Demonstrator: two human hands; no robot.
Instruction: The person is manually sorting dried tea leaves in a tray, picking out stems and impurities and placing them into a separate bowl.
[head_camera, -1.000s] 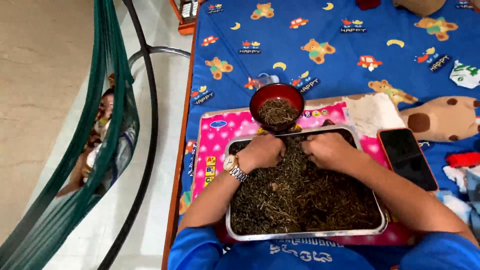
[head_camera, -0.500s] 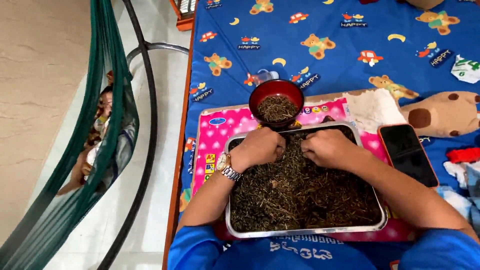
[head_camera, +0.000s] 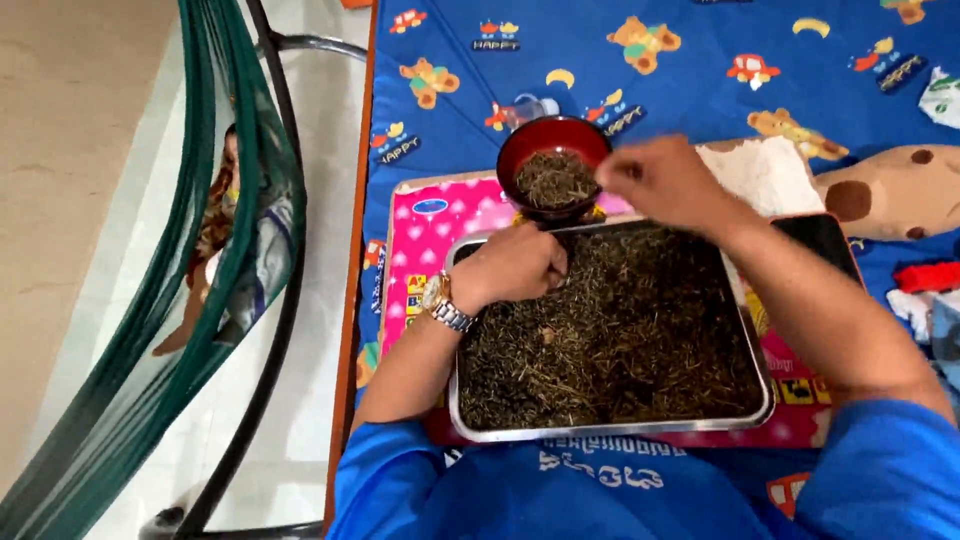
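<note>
Now, in the head view, the right hand (head_camera: 660, 182) has lifted out of the metal tray (head_camera: 757, 372), where half a second ago it lay beside the left, and hangs at the rim of the red bowl (head_camera: 520, 152) with fingers pinched together; whether anything sits between them cannot be told, for the hand is blurred. The left hand (head_camera: 515, 268) stays in the tray's near-left corner, curled loosely with its fingertips in the dried herb (head_camera: 610, 340), gripping nothing that shows. A wristwatch (head_camera: 440, 300) sits on that wrist.

The herb is a dark brown-green mass of thin, dry strands and stems, spread across the whole tray. A smaller heap of the same stuff fills the bowl, which stands just beyond the tray's far edge. Tray and bowl rest on a pink mat (head_camera: 420, 250) over a blue patterned sheet (head_camera: 700, 60).
</note>
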